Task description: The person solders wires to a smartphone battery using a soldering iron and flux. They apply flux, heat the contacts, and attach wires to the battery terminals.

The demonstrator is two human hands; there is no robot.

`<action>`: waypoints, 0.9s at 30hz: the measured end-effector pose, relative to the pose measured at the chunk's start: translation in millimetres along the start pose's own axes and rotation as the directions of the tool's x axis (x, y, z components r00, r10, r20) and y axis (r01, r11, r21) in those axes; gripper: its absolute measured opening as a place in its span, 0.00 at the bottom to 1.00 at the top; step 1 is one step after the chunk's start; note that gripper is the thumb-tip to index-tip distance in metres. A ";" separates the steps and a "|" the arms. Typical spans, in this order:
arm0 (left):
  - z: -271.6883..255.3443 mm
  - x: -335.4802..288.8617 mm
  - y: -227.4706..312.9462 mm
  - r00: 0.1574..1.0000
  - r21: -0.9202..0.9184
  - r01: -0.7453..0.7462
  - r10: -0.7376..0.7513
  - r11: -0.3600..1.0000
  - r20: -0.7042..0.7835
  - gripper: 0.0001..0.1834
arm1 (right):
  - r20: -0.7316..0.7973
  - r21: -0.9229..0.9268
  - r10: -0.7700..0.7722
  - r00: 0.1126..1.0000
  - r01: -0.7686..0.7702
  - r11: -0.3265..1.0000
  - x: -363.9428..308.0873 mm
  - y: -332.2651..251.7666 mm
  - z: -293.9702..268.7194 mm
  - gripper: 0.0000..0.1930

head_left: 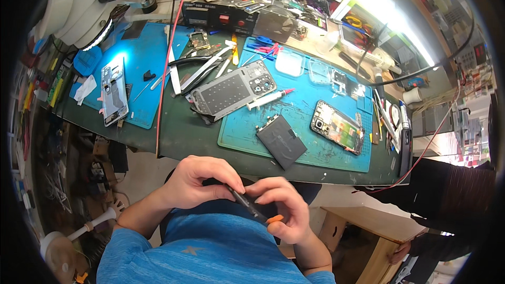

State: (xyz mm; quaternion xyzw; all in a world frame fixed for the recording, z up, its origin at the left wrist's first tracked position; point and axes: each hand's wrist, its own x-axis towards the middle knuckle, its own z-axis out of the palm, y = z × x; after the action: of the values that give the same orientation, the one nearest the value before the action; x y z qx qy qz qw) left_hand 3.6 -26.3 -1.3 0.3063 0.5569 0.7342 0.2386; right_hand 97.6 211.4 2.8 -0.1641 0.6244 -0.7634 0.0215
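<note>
Close to my chest, below the bench edge, my left hand (pixel 202 181) grips one end of a thin dark slab (pixel 243 200), seen nearly edge-on, between thumb and fingers. My right hand (pixel 286 208) is closed at its other end, with a small flat orange piece (pixel 274 219) pinched by the thumb. The orange piece lies against or just beside the slab; which, I cannot tell. On the blue mat (pixel 236 134) ahead lie a flat black rectangular part (pixel 281 142) and an opened phone (pixel 337 127) with its inside showing.
A grey phone frame (pixel 231 90), a syringe (pixel 269 99) and tweezers (pixel 202 73) lie mid-bench. Another opened phone (pixel 113 92) sits under a lit microscope (pixel 79 13). A red cable (pixel 169 63) crosses the bench. At right, another person's hand (pixel 400 252) is near a wooden cabinet (pixel 363 226).
</note>
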 end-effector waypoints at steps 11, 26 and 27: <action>24.7 2.2 -11.8 0.969 -0.202 0.209 -0.230 0.957 -0.086 0.23 | -0.133 -0.792 -0.297 0.946 0.079 0.606 -9.3 -3.2 -6.7 0.37; 52.0 9.4 -25.3 0.954 -0.174 0.117 -0.159 0.978 -0.253 0.12 | -0.121 -0.969 -0.437 0.891 -0.012 0.245 -4.3 4.0 -13.6 0.35; 51.3 9.2 -25.6 0.953 -0.172 0.136 -0.176 0.976 -0.246 0.11 | -0.108 -0.973 -0.436 0.894 -0.005 0.231 -3.8 4.0 -15.1 0.35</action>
State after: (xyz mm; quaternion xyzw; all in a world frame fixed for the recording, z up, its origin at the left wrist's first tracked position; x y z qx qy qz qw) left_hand 34.0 21.3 -14.4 0.1433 0.5477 0.7874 0.2438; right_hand 96.3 225.7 -4.5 -0.0869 0.9181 -0.2387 -0.3042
